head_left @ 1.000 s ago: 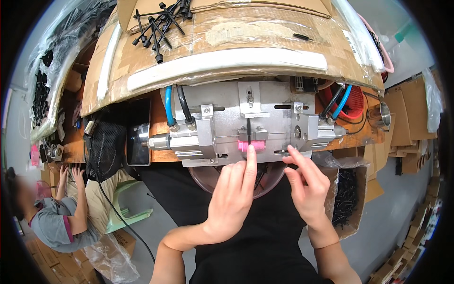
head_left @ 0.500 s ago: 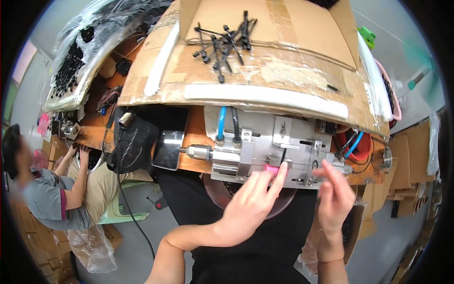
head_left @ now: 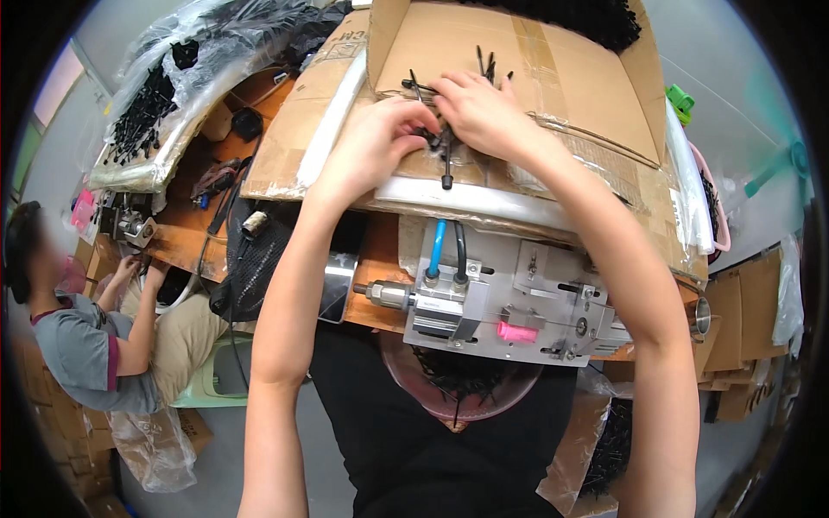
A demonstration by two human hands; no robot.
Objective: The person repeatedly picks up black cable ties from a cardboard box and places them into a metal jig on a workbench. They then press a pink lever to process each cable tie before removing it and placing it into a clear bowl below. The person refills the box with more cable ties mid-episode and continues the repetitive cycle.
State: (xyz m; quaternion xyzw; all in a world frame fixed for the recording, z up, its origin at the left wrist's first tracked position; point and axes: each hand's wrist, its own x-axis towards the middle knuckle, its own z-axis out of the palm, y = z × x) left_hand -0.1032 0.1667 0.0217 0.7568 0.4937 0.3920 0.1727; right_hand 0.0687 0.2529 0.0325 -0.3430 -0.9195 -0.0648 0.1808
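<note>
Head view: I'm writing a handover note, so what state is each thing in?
Black rods, loosely piled, partly hidden
Left hand, fingers bent, at the rods
Right hand, palm down, at the rods
Pink piece, lying on the metal plate
Blue tube, plugged in at its lower end
Round bowl, black pieces inside
Floor carton, open

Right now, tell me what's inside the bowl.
Thin black parts show inside the bowl. The plate hides its far side; whatever lies beneath the top parts is covered too.

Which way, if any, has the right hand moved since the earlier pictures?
Yes: the right hand moved forward, past the metal fixture, to the black parts on the cardboard.
</note>
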